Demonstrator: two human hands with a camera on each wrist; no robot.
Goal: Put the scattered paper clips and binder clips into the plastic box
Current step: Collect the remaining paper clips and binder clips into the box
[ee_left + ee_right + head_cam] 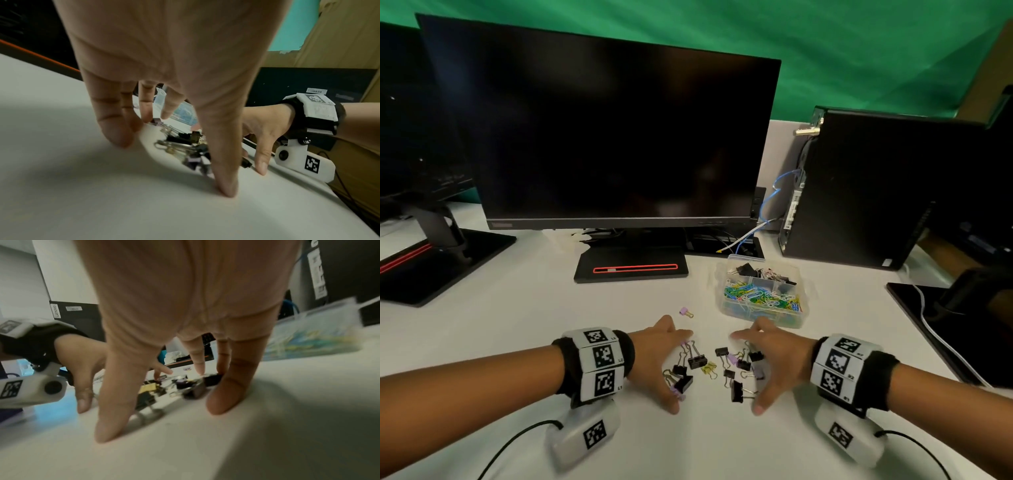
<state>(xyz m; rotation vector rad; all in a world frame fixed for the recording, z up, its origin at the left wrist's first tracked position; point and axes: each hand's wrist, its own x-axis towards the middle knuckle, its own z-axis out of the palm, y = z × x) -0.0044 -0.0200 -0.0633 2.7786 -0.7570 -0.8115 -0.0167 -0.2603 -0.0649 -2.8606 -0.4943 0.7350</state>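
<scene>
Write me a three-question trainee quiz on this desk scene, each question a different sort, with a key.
1. True or false: the left hand and right hand flank the binder clips on the table.
2. Multiple choice: the lone purple clip lies A) inside the plastic box, B) on the table beyond the left hand's fingers, C) under the monitor.
3. Fill in: the coloured paper clips fill the box's ____ compartment, nearer or farther.

Key: 1 true; 2 B; 3 nearer.
</scene>
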